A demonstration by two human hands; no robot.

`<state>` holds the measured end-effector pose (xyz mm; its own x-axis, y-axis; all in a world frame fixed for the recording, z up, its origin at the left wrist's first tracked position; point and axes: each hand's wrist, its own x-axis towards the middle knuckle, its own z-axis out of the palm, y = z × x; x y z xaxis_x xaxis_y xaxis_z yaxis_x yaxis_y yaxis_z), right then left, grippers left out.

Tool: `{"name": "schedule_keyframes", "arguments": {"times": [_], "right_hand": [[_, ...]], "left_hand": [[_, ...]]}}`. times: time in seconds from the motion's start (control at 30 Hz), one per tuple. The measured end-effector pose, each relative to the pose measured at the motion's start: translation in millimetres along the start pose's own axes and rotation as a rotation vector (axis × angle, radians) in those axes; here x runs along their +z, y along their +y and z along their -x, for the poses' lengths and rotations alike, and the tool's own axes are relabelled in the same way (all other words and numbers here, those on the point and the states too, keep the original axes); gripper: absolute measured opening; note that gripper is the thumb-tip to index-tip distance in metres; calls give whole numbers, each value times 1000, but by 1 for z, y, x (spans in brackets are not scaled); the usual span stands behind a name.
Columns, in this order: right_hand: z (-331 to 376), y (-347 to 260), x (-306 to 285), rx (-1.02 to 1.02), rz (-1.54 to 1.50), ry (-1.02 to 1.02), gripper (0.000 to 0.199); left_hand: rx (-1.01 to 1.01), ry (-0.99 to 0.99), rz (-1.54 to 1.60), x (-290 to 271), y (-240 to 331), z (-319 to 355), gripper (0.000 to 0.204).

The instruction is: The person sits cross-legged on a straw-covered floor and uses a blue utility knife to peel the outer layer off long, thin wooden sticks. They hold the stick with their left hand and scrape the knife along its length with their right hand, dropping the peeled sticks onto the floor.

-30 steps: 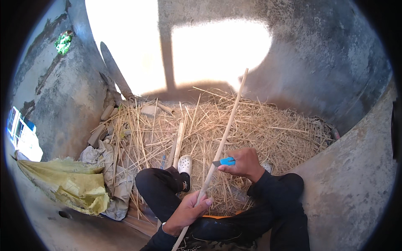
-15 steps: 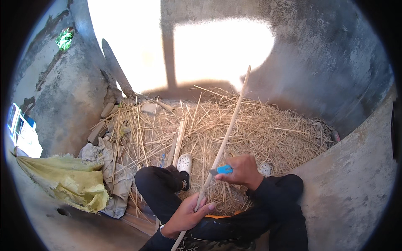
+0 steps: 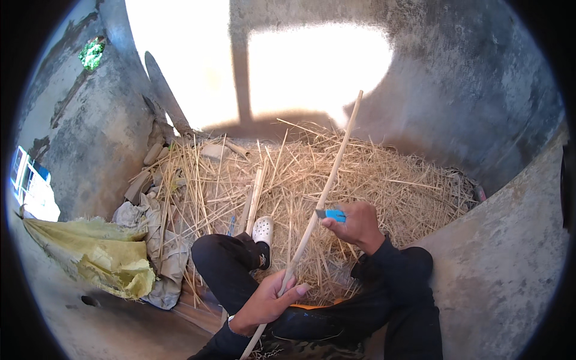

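Note:
A long pale wooden stick (image 3: 336,165) slants from my lap up toward the back wall. My left hand (image 3: 271,305) is wrapped round its lower part, thumb lying along the near side. In my closed right hand (image 3: 360,225) is a utility knife (image 3: 334,215) with a blue handle. Its dark blade meets or nearly meets the stick's right side, well above my left hand. Whether the edge bites into the wood is too small to tell.
Dry straw and shavings (image 3: 384,180) cover the floor against the concrete wall (image 3: 444,90). Split wood pieces (image 3: 256,195) lie beyond my left knee, near a white clog (image 3: 263,230) on my foot. A yellowish sack (image 3: 108,255) hangs over a ledge at left.
The knife and my right hand have moved up along the stick, away from my left hand. The stick has shifted slightly; my left hand keeps its grip.

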<state>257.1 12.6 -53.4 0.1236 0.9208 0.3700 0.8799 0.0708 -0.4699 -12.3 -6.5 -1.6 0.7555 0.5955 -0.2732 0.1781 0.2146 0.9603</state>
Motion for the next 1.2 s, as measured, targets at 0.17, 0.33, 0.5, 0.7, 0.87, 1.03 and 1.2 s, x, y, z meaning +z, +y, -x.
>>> {"name": "schedule_keyframes", "arguments": {"times": [0.17,0.33,0.5,0.7,0.87,1.03,1.2], "right_hand": [[16,-13,7,-68,-41,16,72],[-16,43,-6,197,52,71,72],[17,-12,1,-110,-1,34,76],[-29,55,-15,173,38,129,77],[-47,86,-27,297,51,168,83],[-65,179,-58,568,-5,315,84],[-54,136,-46,501,28,144,84]], "left_hand": [[27,15,21,3,-4,-3,33],[-22,-12,-19,9,-3,5,31],[39,-17,50,5,-6,3,31],[27,-37,9,7,-3,16,35],[12,-58,-43,12,-7,18,36],[-94,-169,-33,17,-15,33,34],[-115,-50,117,1,-26,15,25]]}}
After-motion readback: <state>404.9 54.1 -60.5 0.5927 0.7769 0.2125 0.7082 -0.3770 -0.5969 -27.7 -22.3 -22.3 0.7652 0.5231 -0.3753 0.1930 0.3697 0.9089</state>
